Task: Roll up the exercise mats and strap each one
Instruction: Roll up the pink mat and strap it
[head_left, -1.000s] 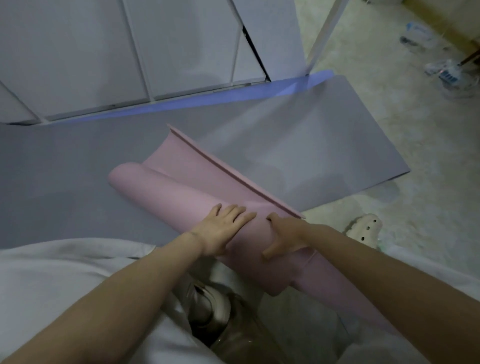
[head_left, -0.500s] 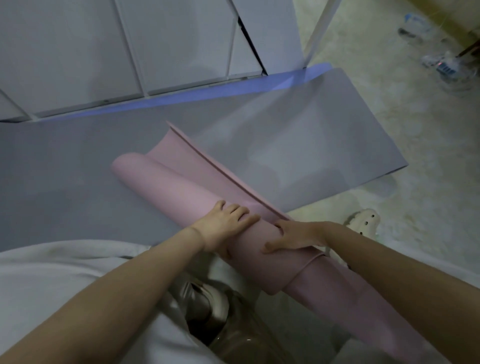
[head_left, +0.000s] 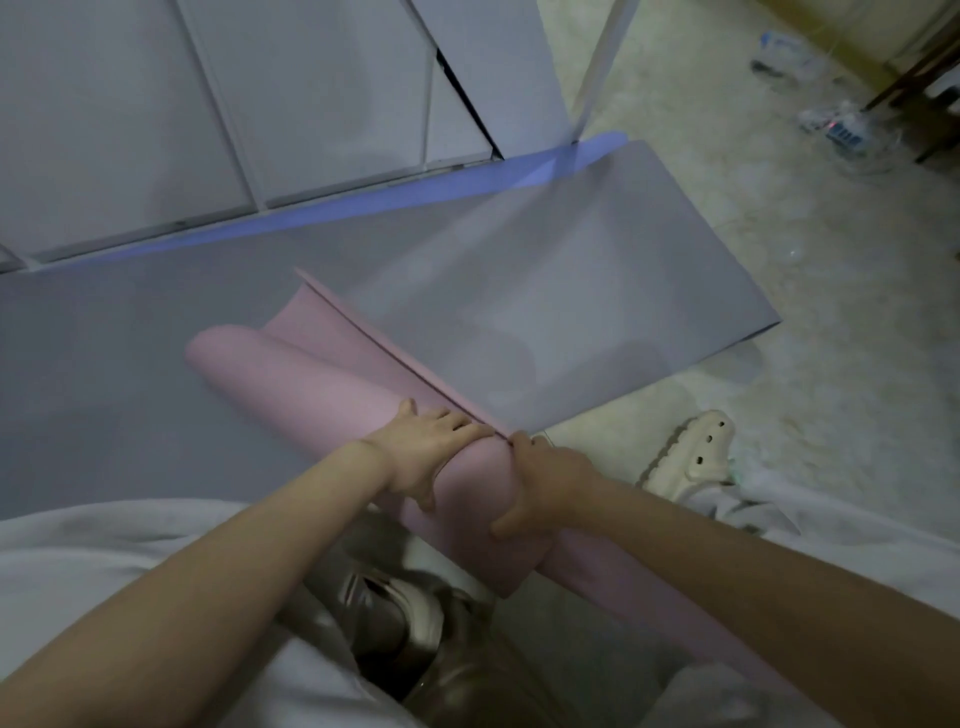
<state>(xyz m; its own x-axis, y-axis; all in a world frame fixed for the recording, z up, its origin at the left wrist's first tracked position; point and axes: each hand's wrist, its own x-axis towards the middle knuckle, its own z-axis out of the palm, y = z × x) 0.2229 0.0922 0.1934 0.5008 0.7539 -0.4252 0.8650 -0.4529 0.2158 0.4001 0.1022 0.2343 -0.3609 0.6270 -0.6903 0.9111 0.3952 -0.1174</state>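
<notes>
A pink exercise mat (head_left: 322, 395) lies almost fully rolled on top of a flat grey mat (head_left: 545, 291). Its last loose flap stands up along the far side of the roll. My left hand (head_left: 421, 457) lies over the top of the roll near its right end, fingers reaching to the flap edge and thumb hanging down the near side. My right hand (head_left: 540, 483) wraps round the roll's right end, fingers curled over it. A further strip of pink mat (head_left: 623, 587) runs under my right forearm.
A blue mat edge (head_left: 363, 202) shows beyond the grey mat, against white cabinet doors (head_left: 311, 104). A pale clog (head_left: 691, 457) sits on the floor to the right. Plastic bottles (head_left: 836, 124) lie far right. A shiny shoe (head_left: 395, 613) is near my lap.
The loose flap has grown narrower as the roll turned away from me. Both hands slid forward over the roll, and my right hand moved from its top to its right end.
</notes>
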